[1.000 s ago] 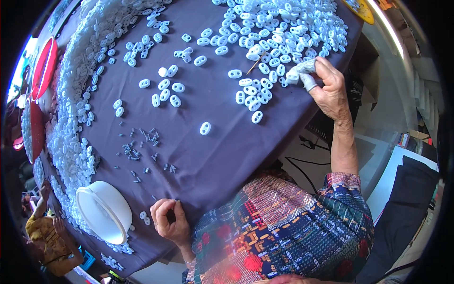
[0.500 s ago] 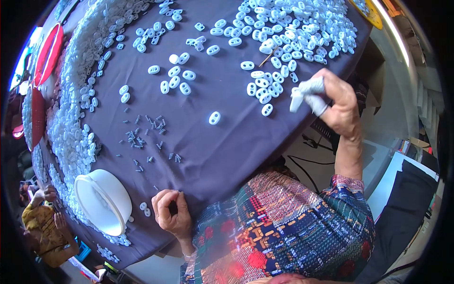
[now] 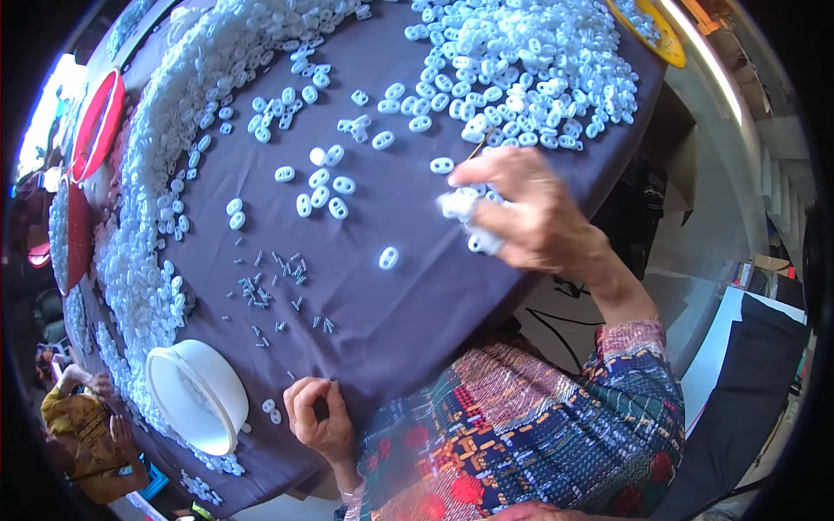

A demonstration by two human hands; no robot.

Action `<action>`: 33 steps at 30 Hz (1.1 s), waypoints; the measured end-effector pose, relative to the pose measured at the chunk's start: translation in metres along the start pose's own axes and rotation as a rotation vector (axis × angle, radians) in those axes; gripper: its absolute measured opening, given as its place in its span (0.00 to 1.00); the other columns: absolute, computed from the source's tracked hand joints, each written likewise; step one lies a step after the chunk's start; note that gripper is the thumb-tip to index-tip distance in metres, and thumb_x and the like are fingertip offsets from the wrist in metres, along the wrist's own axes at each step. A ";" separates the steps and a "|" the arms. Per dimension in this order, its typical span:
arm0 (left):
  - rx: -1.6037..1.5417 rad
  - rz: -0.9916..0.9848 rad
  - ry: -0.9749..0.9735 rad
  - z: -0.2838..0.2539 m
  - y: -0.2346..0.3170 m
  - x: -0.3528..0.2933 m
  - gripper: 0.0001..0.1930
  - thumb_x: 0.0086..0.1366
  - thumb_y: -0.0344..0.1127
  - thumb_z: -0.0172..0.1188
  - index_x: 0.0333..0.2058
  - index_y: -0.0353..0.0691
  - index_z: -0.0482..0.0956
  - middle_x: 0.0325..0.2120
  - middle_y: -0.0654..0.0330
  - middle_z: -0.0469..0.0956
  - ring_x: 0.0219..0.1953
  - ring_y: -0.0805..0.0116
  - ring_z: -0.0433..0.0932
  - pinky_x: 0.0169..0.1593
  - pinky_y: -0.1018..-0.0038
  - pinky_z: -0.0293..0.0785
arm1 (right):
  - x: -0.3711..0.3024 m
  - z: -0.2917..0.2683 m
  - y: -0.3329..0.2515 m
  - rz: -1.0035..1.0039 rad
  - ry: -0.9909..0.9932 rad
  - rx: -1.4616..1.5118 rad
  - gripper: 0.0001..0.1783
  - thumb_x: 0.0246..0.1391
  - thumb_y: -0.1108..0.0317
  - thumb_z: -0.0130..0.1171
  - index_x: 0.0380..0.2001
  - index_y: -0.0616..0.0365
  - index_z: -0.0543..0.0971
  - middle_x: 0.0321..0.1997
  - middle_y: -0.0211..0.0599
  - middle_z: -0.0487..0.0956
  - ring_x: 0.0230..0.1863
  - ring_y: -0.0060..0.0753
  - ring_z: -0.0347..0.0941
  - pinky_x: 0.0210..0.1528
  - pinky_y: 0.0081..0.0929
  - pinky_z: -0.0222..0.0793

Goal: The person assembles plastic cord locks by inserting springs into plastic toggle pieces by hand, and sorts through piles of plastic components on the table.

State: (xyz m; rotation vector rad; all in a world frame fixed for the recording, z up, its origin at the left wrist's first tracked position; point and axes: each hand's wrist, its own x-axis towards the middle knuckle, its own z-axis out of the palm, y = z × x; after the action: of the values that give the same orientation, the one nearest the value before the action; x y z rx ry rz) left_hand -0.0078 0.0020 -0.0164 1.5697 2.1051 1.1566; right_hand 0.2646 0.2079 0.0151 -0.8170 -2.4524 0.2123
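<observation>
My left hand [image 3: 320, 418] rests at the near edge of the cloth-covered table, thumb and forefinger pinched in a ring. Something tiny and dark may be at its fingertips, too small to name. Over a small cluster of white two-holed oval plastic pieces [image 3: 476, 244] reaches my right hand [image 3: 530, 213]. White wrapping covers its thumb and a finger; motion blurs them, so any grip is unclear. The hand hides most of that cluster. A single two-holed piece [image 3: 388, 258] lies between my hands. Small metal pins [image 3: 257, 292] are scattered beyond my left hand.
A large heap of white pieces [image 3: 539, 61] covers the far right, beside a yellow tray [image 3: 665, 39]. Another long heap [image 3: 139, 278] lines the left. A white tub [image 3: 204, 395] lies tipped near it. Red basins [image 3: 95, 126] and another person [image 3: 87, 434] are farther left.
My right hand has swung left, from beyond the table's edge to over the small cluster. My left hand keeps its pinch. The view has shifted slightly.
</observation>
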 end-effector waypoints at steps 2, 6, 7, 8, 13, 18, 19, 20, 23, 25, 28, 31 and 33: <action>0.011 -0.005 0.001 -0.001 0.000 -0.001 0.09 0.47 0.19 0.63 0.28 0.35 0.74 0.26 0.57 0.74 0.30 0.64 0.74 0.37 0.72 0.70 | 0.013 0.023 0.009 -0.118 -0.023 0.011 0.15 0.38 0.72 0.63 0.35 0.54 0.80 0.43 0.35 0.73 0.46 0.36 0.69 0.44 0.38 0.66; 0.031 0.012 0.001 -0.001 0.000 -0.001 0.09 0.48 0.19 0.63 0.27 0.35 0.74 0.26 0.57 0.74 0.29 0.63 0.74 0.36 0.71 0.70 | 0.019 0.026 0.038 -0.070 -0.039 -0.162 0.12 0.40 0.72 0.61 0.33 0.56 0.79 0.42 0.34 0.73 0.46 0.35 0.69 0.46 0.35 0.63; 0.035 0.011 0.012 -0.001 -0.003 -0.003 0.09 0.48 0.19 0.63 0.27 0.35 0.74 0.26 0.57 0.74 0.29 0.63 0.74 0.36 0.71 0.70 | 0.015 0.026 0.047 -0.054 -0.024 -0.154 0.11 0.41 0.74 0.60 0.33 0.56 0.79 0.42 0.32 0.74 0.47 0.34 0.70 0.46 0.35 0.63; 0.030 -0.009 -0.005 -0.003 -0.002 -0.004 0.08 0.49 0.20 0.62 0.28 0.35 0.74 0.27 0.57 0.73 0.31 0.65 0.73 0.38 0.73 0.69 | 0.010 0.020 0.054 -0.027 -0.015 -0.202 0.11 0.40 0.74 0.61 0.32 0.56 0.79 0.41 0.32 0.75 0.47 0.34 0.70 0.46 0.34 0.64; 0.005 -0.042 -0.031 -0.001 0.003 -0.001 0.07 0.50 0.20 0.62 0.28 0.34 0.74 0.28 0.58 0.73 0.32 0.66 0.71 0.40 0.75 0.67 | -0.013 -0.015 0.098 0.122 0.091 -0.259 0.13 0.38 0.79 0.61 0.32 0.60 0.78 0.41 0.34 0.76 0.45 0.37 0.72 0.49 0.32 0.66; 0.003 -0.053 -0.029 0.001 0.001 0.000 0.07 0.51 0.20 0.62 0.28 0.34 0.74 0.28 0.58 0.73 0.32 0.67 0.71 0.39 0.75 0.67 | -0.013 -0.034 0.123 0.271 0.159 -0.159 0.12 0.41 0.78 0.61 0.34 0.60 0.79 0.42 0.36 0.75 0.45 0.37 0.70 0.49 0.28 0.67; 0.005 -0.053 -0.029 0.000 0.000 -0.001 0.07 0.51 0.20 0.62 0.28 0.34 0.74 0.28 0.58 0.73 0.32 0.67 0.71 0.39 0.75 0.67 | -0.013 -0.035 0.121 0.272 0.160 -0.157 0.12 0.41 0.78 0.61 0.34 0.60 0.79 0.42 0.36 0.75 0.45 0.37 0.70 0.49 0.28 0.67; 0.008 -0.045 -0.027 0.000 0.000 -0.002 0.07 0.51 0.20 0.62 0.28 0.34 0.74 0.28 0.58 0.73 0.32 0.67 0.72 0.39 0.75 0.67 | -0.013 -0.036 0.117 0.277 0.159 -0.139 0.12 0.41 0.77 0.62 0.34 0.60 0.79 0.41 0.35 0.75 0.44 0.37 0.70 0.49 0.28 0.66; 0.034 -0.023 -0.017 -0.001 0.001 -0.001 0.07 0.50 0.20 0.62 0.28 0.34 0.74 0.27 0.57 0.73 0.31 0.65 0.72 0.37 0.74 0.68 | -0.004 -0.035 0.094 0.249 0.120 -0.084 0.12 0.40 0.76 0.63 0.33 0.60 0.79 0.37 0.34 0.73 0.42 0.35 0.69 0.46 0.28 0.65; 0.056 -0.006 -0.013 -0.001 0.001 0.000 0.08 0.49 0.20 0.63 0.28 0.35 0.74 0.26 0.56 0.74 0.29 0.63 0.73 0.36 0.72 0.69 | 0.003 -0.027 0.084 0.233 -0.071 -0.072 0.12 0.38 0.76 0.65 0.30 0.61 0.78 0.34 0.35 0.72 0.39 0.36 0.67 0.42 0.30 0.65; 0.060 -0.014 -0.013 -0.001 0.000 0.000 0.08 0.49 0.20 0.63 0.28 0.35 0.74 0.26 0.56 0.74 0.29 0.63 0.73 0.36 0.72 0.69 | 0.010 -0.012 0.080 0.175 -0.129 -0.213 0.09 0.39 0.71 0.61 0.24 0.60 0.72 0.30 0.35 0.68 0.37 0.37 0.65 0.39 0.34 0.60; 0.042 -0.014 -0.015 -0.001 0.000 -0.001 0.08 0.48 0.19 0.63 0.28 0.35 0.75 0.26 0.56 0.74 0.30 0.64 0.73 0.36 0.72 0.70 | 0.015 -0.006 0.084 0.156 -0.212 -0.398 0.08 0.34 0.70 0.54 0.21 0.58 0.68 0.29 0.35 0.67 0.38 0.37 0.65 0.38 0.34 0.58; 0.029 -0.032 -0.005 0.000 0.001 -0.001 0.08 0.49 0.21 0.64 0.27 0.34 0.74 0.28 0.58 0.74 0.32 0.66 0.73 0.39 0.75 0.68 | 0.016 -0.005 0.089 0.112 -0.173 -0.373 0.08 0.35 0.70 0.55 0.21 0.58 0.68 0.28 0.35 0.66 0.37 0.36 0.65 0.36 0.34 0.58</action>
State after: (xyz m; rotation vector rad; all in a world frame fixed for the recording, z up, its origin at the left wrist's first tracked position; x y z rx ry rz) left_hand -0.0064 0.0008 -0.0155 1.5437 2.1454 1.1144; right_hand 0.3024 0.2891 -0.0010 -1.1371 -2.6519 -0.1472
